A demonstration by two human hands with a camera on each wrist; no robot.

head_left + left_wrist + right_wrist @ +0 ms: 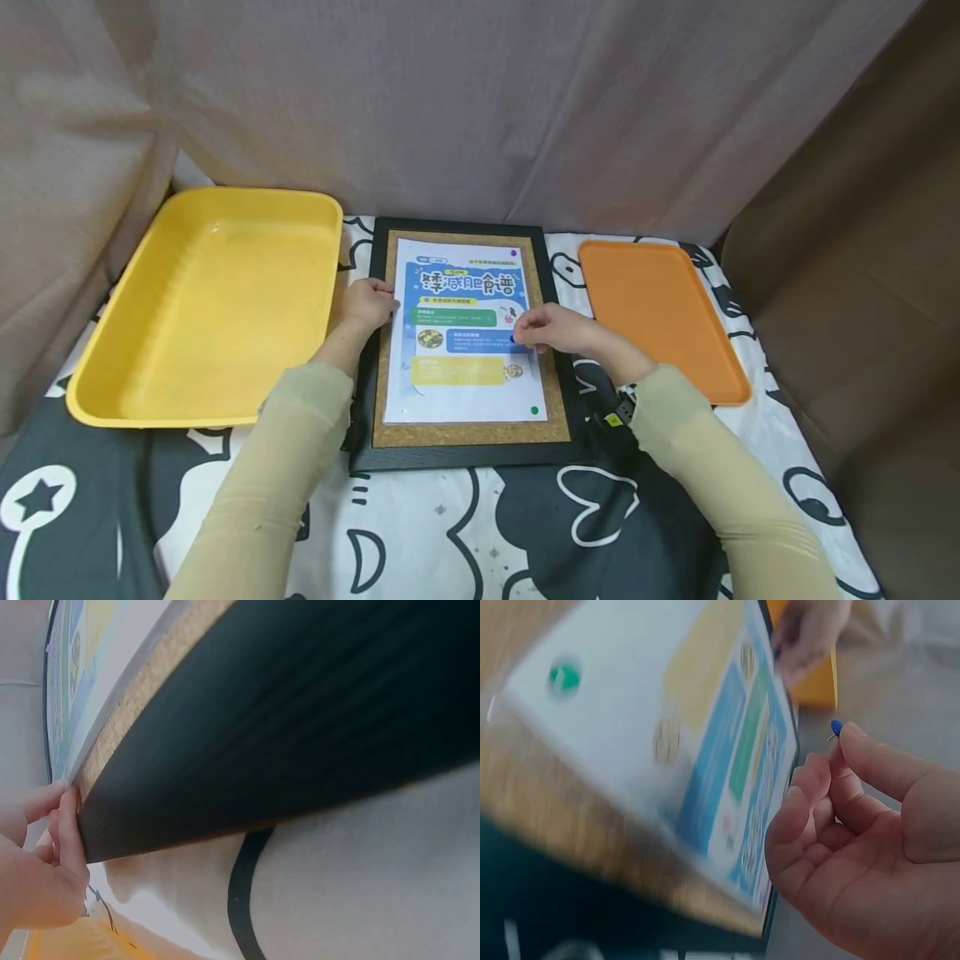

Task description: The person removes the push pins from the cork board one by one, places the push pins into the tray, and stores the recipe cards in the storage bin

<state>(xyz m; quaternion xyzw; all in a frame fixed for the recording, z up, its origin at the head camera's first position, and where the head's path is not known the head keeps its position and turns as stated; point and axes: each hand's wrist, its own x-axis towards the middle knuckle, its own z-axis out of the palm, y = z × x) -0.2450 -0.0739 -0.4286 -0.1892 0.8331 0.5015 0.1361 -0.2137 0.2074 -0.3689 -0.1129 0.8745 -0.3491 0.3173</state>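
Observation:
A printed sheet [465, 400] lies on a black-framed cork board [555, 429]. A purple pin [513, 252] marks its upper right corner and a green pin [534, 410] its lower right. With thumb and forefinger my right hand [555, 327] pinches a blue push pin [837, 727], held above the sheet's right side; its metal point shows in the right wrist view. At the sheet's left edge, my left hand [367, 303] touches paper and board with its fingertips. The left wrist view shows those fingers [70, 832] fairly straight against the board's edge.
To the left stands a large yellow tray [202, 317]. On the right lies a flat orange tray [660, 317]. A patterned black and white cloth [420, 533] covers the table, with grey curtain fabric [450, 108] behind.

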